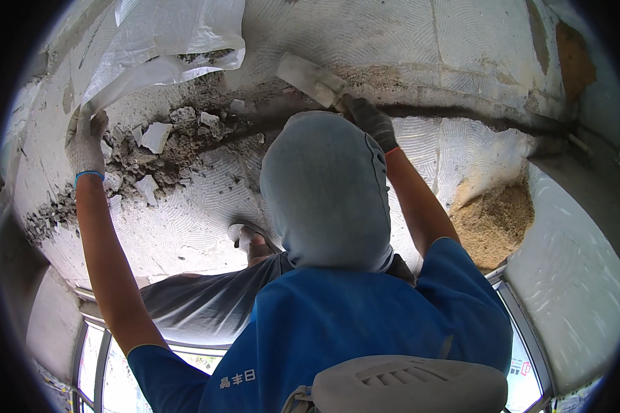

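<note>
Trowel work on a combed mortar floor, seen from above and behind the hooded head. The right hand, in a dark glove, has its fingers clenched around the trowel handle. The blade lies flat and low just past the hand, at the near end of a dark groove that runs off to the right. The left hand, in a white glove, is gripping the edge of a white sack, holding its mouth down against the floor. The rubble, broken pale chunks mixed with grey crumbs, is heaped right in front of that mouth, between the two hands but much nearer the left one.

My take on doing this bit well:
- Hold the blade at a shallow angle, or it'll probably dig into the combed ridges instead of sliding over them.
- Pin the sack lip tight to the floor, because I'd guess the fine stuff slips underneath otherwise.
- Take short pulls. The big chunks look likely to roll off a long sweep.
- Mind the sand pile on the right. It sits well apart from the rubble, and I'd leave it that way.

A foot is planted close below the heap, so watch the footing too.
</note>
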{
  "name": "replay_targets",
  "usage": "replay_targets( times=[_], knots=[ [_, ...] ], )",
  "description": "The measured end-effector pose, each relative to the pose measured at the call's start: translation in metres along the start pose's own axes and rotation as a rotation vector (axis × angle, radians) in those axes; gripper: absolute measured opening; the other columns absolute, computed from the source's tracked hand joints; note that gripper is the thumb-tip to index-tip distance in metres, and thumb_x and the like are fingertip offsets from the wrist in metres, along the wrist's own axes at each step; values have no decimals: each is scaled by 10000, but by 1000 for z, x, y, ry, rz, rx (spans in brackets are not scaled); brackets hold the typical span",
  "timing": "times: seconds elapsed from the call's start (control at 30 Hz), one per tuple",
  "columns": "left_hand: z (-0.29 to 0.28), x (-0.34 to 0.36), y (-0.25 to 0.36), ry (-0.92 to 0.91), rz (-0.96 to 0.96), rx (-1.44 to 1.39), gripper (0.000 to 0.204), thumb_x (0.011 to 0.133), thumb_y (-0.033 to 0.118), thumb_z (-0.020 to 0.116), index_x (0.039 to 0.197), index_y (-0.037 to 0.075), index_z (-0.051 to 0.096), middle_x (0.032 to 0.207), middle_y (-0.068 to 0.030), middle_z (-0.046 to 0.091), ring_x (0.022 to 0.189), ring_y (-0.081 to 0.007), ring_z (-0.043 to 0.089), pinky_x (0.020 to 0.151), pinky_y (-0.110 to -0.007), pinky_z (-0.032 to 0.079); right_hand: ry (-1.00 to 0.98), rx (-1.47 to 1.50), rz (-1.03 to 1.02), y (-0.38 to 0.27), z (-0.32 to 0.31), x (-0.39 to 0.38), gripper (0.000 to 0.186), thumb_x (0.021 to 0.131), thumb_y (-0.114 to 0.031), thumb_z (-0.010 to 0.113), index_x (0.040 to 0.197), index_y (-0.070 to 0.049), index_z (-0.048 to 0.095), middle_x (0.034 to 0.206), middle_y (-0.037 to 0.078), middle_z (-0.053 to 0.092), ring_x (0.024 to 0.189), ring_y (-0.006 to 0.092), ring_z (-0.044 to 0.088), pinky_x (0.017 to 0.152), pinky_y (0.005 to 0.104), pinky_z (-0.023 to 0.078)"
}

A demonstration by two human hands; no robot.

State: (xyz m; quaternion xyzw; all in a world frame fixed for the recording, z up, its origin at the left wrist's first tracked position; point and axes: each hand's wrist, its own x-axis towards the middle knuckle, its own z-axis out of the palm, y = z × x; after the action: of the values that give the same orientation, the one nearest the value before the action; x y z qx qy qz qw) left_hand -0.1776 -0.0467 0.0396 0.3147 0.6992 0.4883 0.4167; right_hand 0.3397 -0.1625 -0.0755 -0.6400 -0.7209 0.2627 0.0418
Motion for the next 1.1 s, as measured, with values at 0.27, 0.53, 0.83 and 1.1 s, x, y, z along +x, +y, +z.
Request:
replay_targets(
  times=[0.27, 0.53, 0.83, 1.1],
  knots=[
    [14, -18, 13, -177, 50, 487, 453, 842, 255, 643, 1243, 81, 525, 1087, -68, 587, 905, -125, 577, 822, -264, 471, -595, -598, 444, 104, -154, -2, 387, 805, -391, 539, 1014, -81, 642, 1032, 230, 602, 1011, 350, 576, 847, 425, 461],
    [-3, -127, 93, -293, 148, 447, 484, 884, 302, 554, 1276, 32, 468, 1237, -141, 511, 1087, -215, 544, 918, -335, 448, -994, -930, 194, 40, -119, 111, 247, 704, -179, 590, 883, -36, 681, 942, 198, 647, 879, 304, 648, 693, 409, 510],
    [-20, -189, 96, -549, 140, -225, 487, 948, 268, 423, 1312, -50, 366, 1334, -233, 390, 1211, -291, 442, 993, -353, 394, -600, -895, -106, -37, -62, 95, 213, 780, -202, 520, 849, -100, 693, 909, 128, 670, 843, 314, 654, 685, 429, 526],
    [-8, -171, 100, -565, -90, -663, 575, 935, 311, 448, 1320, -92, 305, 1367, -267, 310, 1250, -314, 389, 1015, -373, 383, -451, -815, -119, -94, -39, 11, 174, 706, -143, 639, 860, -85, 692, 867, 159, 669, 836, 306, 660, 686, 404, 529]
  ],
)
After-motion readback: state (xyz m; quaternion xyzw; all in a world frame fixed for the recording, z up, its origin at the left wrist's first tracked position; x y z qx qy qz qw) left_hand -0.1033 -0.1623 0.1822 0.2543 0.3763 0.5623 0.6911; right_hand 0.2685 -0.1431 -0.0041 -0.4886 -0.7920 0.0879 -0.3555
